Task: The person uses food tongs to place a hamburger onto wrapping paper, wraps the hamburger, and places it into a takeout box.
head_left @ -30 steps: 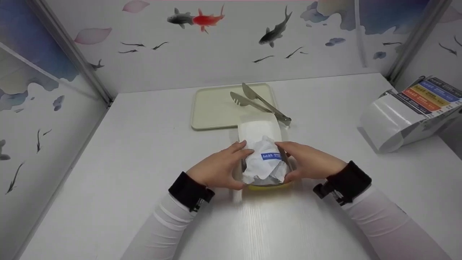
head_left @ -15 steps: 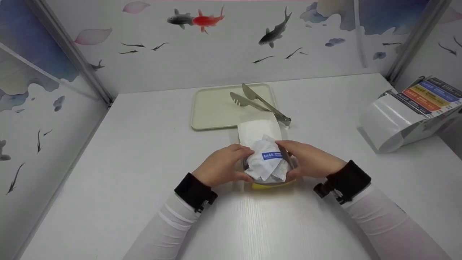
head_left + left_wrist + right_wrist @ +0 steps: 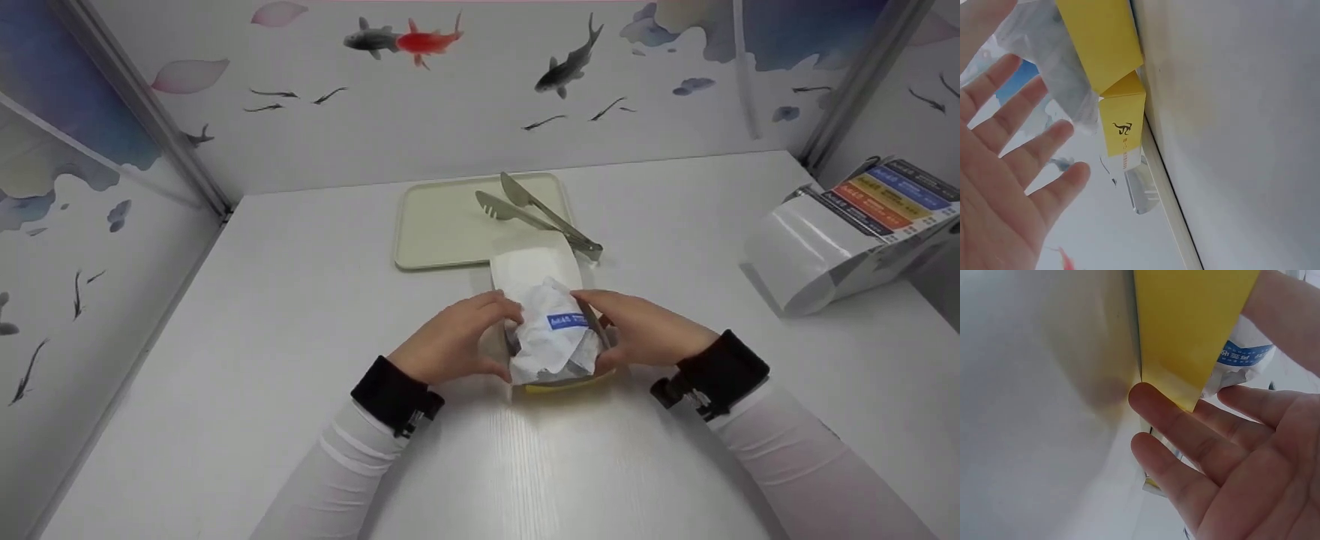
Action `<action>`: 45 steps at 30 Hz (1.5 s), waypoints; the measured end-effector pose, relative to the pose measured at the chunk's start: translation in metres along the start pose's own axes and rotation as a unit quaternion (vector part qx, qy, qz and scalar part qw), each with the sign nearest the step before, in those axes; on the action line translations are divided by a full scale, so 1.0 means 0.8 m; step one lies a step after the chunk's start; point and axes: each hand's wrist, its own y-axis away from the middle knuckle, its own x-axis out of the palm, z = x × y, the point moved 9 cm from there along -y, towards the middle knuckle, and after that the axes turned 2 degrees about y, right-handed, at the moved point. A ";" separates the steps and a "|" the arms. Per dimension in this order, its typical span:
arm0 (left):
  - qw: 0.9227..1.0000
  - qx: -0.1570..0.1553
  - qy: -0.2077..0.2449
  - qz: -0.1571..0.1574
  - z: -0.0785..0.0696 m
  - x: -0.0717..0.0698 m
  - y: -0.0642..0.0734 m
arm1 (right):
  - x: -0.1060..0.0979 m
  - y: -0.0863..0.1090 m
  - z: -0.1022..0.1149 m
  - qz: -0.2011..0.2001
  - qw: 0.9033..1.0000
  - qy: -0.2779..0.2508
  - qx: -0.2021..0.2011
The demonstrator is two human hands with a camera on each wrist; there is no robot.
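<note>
A wrapped packet in white paper with a blue printed band (image 3: 551, 337) sits in a small cardboard box, yellow outside (image 3: 1123, 126), whose white-lined lid (image 3: 536, 262) stands raised at the back. My left hand (image 3: 457, 337) is at the packet's left side, fingers spread and fairly straight. In the left wrist view its fingertips lie beside the wrapper; whether they touch it is unclear. Against the right side of the box rests my right hand (image 3: 645, 330). The right wrist view shows its fingers extended, with fingertips at the corner of the yellow wall (image 3: 1185, 337).
A pale green tray (image 3: 442, 225) lies behind the box, with metal tongs (image 3: 540, 214) resting across it and over its right edge. At the far right stands a white dispenser (image 3: 817, 240) with colored labels. Printed wall panels (image 3: 472, 112) border the table.
My left hand moved in against the packet, then drew back slightly to the left with its thumb and fingers wider apart. The packet's front paper shifted a little. My right hand stayed put.
</note>
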 end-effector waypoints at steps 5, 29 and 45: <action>0.999 0.026 0.001 -0.024 -0.010 0.003 0.002 | 0.000 -0.002 0.000 0.005 1.000 -0.010 -0.009; 0.995 0.098 0.027 0.014 -0.053 0.002 0.003 | -0.016 0.053 0.086 -0.011 0.975 0.133 -0.177; 0.992 0.119 0.026 -0.017 -0.056 0.017 -0.004 | 0.010 0.083 0.075 -0.160 0.941 0.139 -0.266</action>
